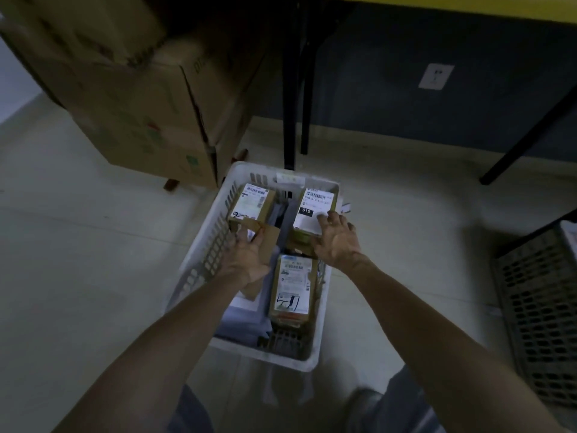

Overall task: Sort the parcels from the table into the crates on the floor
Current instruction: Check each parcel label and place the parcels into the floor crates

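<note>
A white slatted crate (199, 264) stands on the floor below me with several labelled parcels inside. My left hand (246, 257) is down in the crate, its fingers closed on a plain brown cardboard parcel (271, 242) near the middle. A brown box with a white label (253, 203) lies at the far left corner. My right hand (338, 240) rests with spread fingers on the near edge of a parcel with a large white label marked 010 (315, 207) at the far right. A third labelled parcel (292, 289) lies at the near right.
Large cardboard boxes (134, 98) are stacked at the back left, close to the crate. Black table legs (292, 98) stand just behind it under a yellow table edge (468, 1). A dark slatted crate (540, 314) sits at the right. Pale floor lies to the left.
</note>
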